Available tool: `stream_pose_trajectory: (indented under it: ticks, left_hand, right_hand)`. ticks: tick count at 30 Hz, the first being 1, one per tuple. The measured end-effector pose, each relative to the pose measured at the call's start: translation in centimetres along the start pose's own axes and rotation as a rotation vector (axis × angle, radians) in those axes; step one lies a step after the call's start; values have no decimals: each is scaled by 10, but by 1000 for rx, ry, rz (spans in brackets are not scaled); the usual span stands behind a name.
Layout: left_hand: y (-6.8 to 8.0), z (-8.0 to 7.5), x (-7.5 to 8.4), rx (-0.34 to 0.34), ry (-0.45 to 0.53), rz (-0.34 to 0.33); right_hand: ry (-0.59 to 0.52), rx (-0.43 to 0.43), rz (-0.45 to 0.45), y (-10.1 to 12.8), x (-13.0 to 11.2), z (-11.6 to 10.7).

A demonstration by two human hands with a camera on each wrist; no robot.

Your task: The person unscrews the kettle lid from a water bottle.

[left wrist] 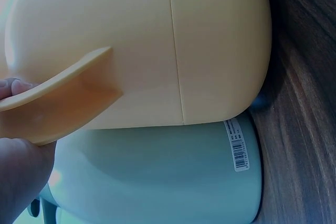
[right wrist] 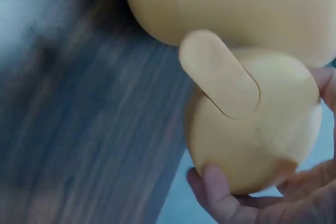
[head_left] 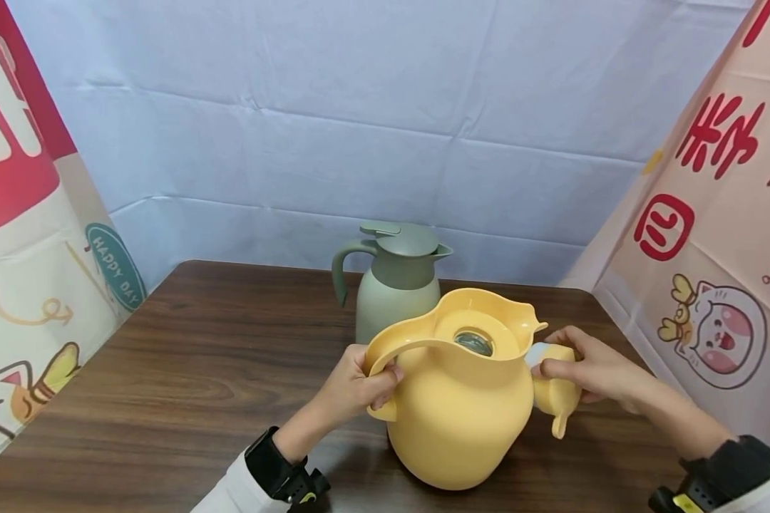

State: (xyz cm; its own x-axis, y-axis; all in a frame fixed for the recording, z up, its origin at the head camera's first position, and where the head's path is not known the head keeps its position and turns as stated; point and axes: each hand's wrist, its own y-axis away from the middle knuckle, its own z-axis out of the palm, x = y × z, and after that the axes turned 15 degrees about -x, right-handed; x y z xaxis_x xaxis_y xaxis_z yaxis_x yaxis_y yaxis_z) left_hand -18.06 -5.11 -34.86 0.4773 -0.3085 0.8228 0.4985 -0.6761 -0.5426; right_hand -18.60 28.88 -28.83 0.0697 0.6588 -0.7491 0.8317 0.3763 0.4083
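Observation:
A yellow thermos jug (head_left: 462, 413) stands near the table's front, its lid off and a round mouth (head_left: 473, 342) showing on top. My left hand (head_left: 359, 381) grips the jug's handle (left wrist: 63, 90), fingers curled round it. Beside the spout, on the right, my right hand (head_left: 587, 367) holds the yellow lid (head_left: 555, 392) by its rim, turned on its side. In the right wrist view the lid's outer face (right wrist: 278, 114) with its thumb lever (right wrist: 218, 69) shows close to the jug's body. How firmly the lid touches the jug I cannot tell.
Behind the yellow jug stands a green thermos jug (head_left: 398, 299) with its lid on, its handle to the left. Both stand on a dark wooden table (head_left: 199, 370). A pale cloth (head_left: 359, 128) hangs at the back, with printed sheets (head_left: 712, 285) at the sides.

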Motion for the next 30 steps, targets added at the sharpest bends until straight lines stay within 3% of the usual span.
stream_pose_trajectory:
  ticks: [2,9,12,18,22,30]
  left_hand:
    - [0,0,0,-2,-1,3]
    - [-1,1,1,-9,8,10]
    - [-1,1,1,-11,14,15]
    - [1,1,2,6,32,-2]
    - [1,1,2,5,50,-4]
    - [1,1,0,-4,36,16]
  right_hand:
    - [24,61,-2,2,5,4]
    - [266,335,-5,5,23,15]
    - [267,428,-17,6,31,21]
    - [146,577,-106,1,43,35]
    - [41,599,-137,-2,51,39]
    - [-43,620,-208,-6,61,39]
